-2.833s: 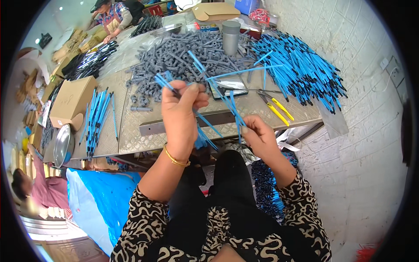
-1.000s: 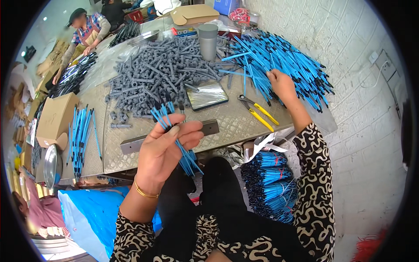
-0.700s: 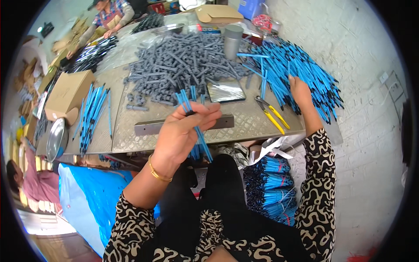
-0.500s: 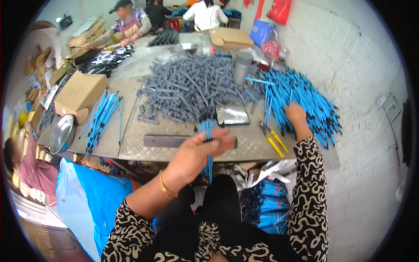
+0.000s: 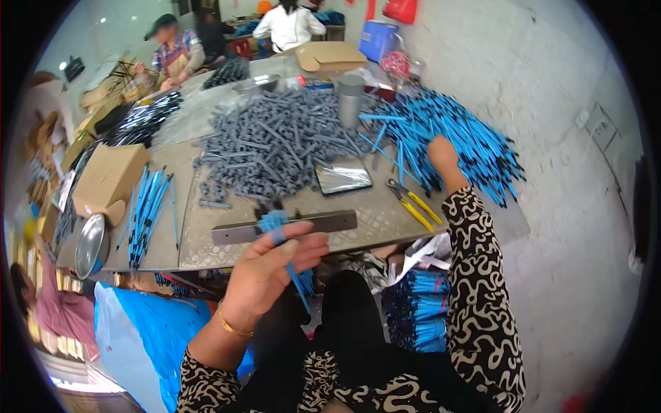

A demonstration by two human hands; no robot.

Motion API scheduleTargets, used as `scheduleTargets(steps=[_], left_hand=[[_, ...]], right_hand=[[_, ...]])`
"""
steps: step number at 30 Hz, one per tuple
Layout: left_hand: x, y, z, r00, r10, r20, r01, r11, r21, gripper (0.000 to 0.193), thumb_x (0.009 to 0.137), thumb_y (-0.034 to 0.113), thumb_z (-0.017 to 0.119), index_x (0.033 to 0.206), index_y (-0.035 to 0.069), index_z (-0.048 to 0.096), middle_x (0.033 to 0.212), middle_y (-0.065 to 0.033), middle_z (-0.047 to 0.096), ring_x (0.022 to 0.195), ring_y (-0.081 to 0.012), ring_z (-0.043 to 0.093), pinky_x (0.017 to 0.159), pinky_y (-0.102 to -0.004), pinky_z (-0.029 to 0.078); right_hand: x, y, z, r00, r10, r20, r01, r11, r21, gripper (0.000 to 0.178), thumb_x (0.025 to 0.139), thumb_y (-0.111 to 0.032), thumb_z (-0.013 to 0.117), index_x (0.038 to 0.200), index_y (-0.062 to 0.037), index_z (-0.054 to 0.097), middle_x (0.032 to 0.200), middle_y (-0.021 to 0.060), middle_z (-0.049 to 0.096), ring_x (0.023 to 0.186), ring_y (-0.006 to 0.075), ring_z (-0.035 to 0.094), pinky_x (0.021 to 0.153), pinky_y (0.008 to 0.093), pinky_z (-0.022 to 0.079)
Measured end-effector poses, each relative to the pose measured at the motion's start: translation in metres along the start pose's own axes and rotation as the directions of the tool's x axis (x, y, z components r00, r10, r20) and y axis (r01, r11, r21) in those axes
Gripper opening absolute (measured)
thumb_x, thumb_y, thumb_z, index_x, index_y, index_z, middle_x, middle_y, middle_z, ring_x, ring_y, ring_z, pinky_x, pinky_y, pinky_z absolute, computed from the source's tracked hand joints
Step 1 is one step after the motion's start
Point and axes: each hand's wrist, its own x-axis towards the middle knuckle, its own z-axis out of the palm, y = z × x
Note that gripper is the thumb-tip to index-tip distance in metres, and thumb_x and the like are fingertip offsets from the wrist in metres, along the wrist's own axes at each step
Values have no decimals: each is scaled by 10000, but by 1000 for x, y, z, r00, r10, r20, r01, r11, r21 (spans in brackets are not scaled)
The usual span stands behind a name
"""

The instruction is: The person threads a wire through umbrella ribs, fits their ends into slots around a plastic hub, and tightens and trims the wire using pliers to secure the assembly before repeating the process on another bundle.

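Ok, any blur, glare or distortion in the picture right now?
Head view: blur on the blue stick bundle in the left hand; head view: sheen on silvery contents of the dark-rimmed tray; head view: black corners, fisheye bending toward the rim.

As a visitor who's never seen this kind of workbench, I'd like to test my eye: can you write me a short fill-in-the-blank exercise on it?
1. The left hand holds a bunch of thin sticks, mostly coloured ____.
2. The right hand is at the large stick pile, toward the table's ____ side.
3. The pliers have ____ handles.
4. The heap of small parts mid-table is coloured ____.

Missing words: blue; right; yellow; grey.
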Motion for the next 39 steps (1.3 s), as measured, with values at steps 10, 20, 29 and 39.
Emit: scheduleTargets(steps=[10,20,29,39], left_hand=[[11,-10,2,999,15,-42,-17,998,-56,330,895,92,461,1211,-4,461,1140,-212,553,1045,-311,556,893,-387,442],[27,-8,-4,934,246,-258,-261,965,-24,346,888,42,431,1229,-13,424,1203,-221,495,1127,-318,492,945,-401,398],[58,28,-44,838,462,-290,-449,886,114,241,885,67,476,1111,-13,500,1075,-168,583,973,-264,585,822,-355,474],[37,26,-14,939,329,-103,-335,941,-50,183,855,124,568,1005,22,546,792,-73,603,709,-154,598,638,-288,505]], right_hand=[[-47,5,-49,995,88,52,-99,689,718,323,887,-203,460,1122,14,499,744,129,617,574,159,586,540,294,456],[-165,-49,-128,967,-235,103,-31,291,956,268,922,-269,445,915,-8,506,676,66,574,539,110,517,511,221,387],[-220,-71,-149,776,-602,189,-347,-157,925,231,901,-203,453,867,16,519,486,92,518,367,164,446,476,264,389],[-230,-96,-90,642,-683,349,-597,-160,786,191,888,-152,448,859,20,524,474,88,505,366,171,438,679,382,486]])
